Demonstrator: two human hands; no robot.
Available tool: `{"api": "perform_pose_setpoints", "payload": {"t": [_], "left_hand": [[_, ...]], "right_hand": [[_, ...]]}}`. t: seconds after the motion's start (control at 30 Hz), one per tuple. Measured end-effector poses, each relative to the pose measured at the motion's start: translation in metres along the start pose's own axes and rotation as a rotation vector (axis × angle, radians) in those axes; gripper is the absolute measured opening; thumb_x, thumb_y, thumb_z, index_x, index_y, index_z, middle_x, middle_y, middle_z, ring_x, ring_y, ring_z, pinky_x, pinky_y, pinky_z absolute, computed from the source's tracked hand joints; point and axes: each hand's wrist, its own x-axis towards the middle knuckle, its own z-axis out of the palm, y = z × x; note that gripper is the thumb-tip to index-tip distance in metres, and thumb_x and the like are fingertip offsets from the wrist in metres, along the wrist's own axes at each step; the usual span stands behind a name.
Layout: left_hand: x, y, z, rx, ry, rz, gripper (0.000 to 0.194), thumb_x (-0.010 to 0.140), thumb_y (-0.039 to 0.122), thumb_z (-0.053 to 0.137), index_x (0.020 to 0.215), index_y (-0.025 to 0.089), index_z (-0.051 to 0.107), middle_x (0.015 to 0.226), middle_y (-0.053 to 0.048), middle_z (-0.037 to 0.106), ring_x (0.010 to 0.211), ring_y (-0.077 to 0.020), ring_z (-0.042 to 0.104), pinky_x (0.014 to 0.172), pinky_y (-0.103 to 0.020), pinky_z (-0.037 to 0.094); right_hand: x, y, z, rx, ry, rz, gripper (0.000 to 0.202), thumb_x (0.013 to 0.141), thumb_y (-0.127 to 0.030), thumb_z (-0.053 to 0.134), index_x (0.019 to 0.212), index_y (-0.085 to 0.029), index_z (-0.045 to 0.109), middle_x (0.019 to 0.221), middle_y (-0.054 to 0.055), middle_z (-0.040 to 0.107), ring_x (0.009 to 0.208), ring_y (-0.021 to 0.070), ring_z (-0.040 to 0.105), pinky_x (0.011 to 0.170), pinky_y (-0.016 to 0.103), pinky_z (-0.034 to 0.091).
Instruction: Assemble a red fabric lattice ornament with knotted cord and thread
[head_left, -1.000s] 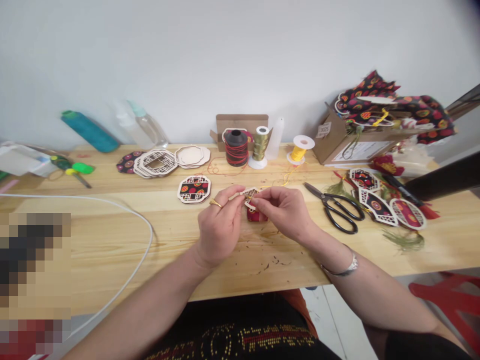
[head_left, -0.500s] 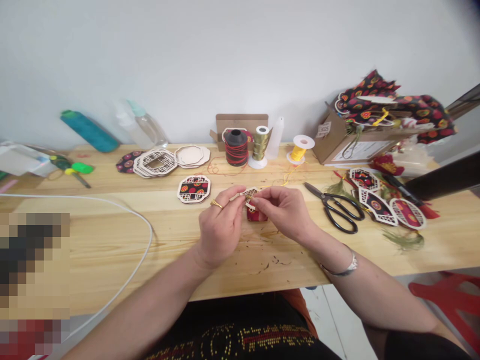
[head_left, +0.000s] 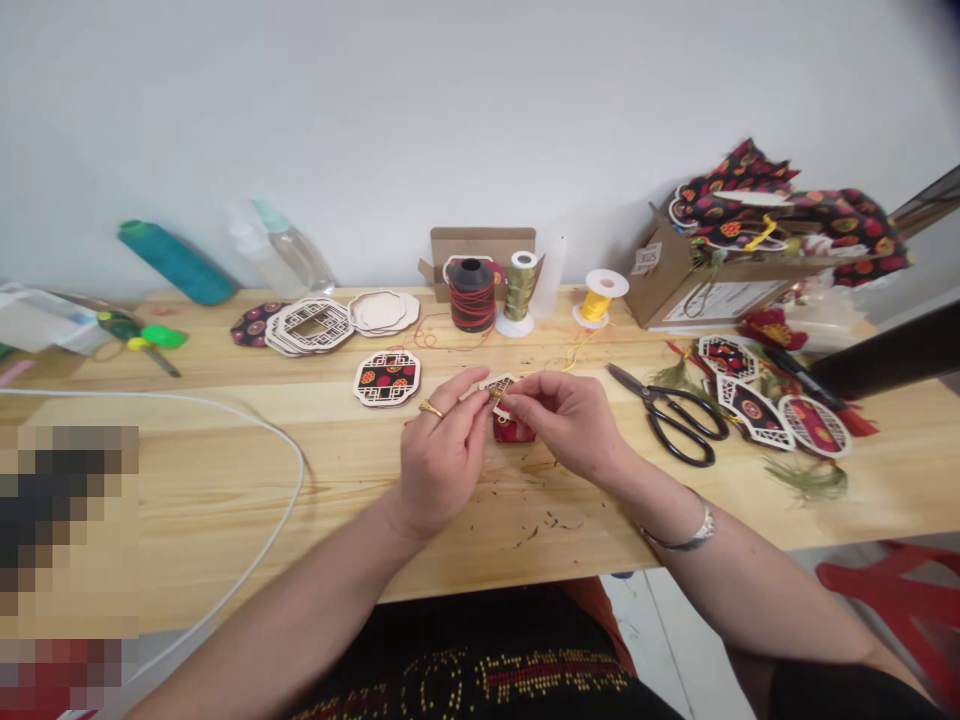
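Observation:
My left hand (head_left: 444,450) and my right hand (head_left: 574,425) meet over the table, both with fingers pinched. Between the fingertips is a bit of yellow cord (head_left: 498,396), its exact loops too small to make out. Just below it is a small ornament of pale fretwork and red patterned fabric (head_left: 514,430), partly covered by my fingers. The cord seems to run back toward a spool of yellow cord (head_left: 598,305). To the left of my hands lies another ornament (head_left: 387,378), with a pale lattice frame over dark flowered fabric.
Black-handled scissors (head_left: 679,418) lie right of my hands, near several finished-looking ornaments with tassels (head_left: 754,410). Red-and-black (head_left: 472,300) and gold (head_left: 519,290) thread spools stand behind. Lattice frames (head_left: 311,328) are piled at left. A stuffed carton (head_left: 697,285) stands back right; a white cable (head_left: 296,500) curves at left.
My fingers have shifted only slightly around the cord and ornament. Everything else on the table stays in place.

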Motion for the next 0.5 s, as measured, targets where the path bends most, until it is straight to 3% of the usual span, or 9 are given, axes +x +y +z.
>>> {"api": "perform_pose_setpoints", "payload": {"t": [0.5], "left_hand": [[0.0023,0.0016,0.0005,0.020,0.013,0.026,0.019,0.088,0.010,0.057,0.104,0.014,0.067,0.111,-0.012,0.073,0.100,-0.0199,0.071,0.088,-0.033,0.060]], "right_hand": [[0.0004,0.0031,-0.0005,-0.062,-0.008,-0.032,0.015,0.080,-0.030,0.066,0.076,-0.015,0.068,0.056,-0.001,0.064,0.049,0.0084,0.057,0.049,0.020,0.048]]}}
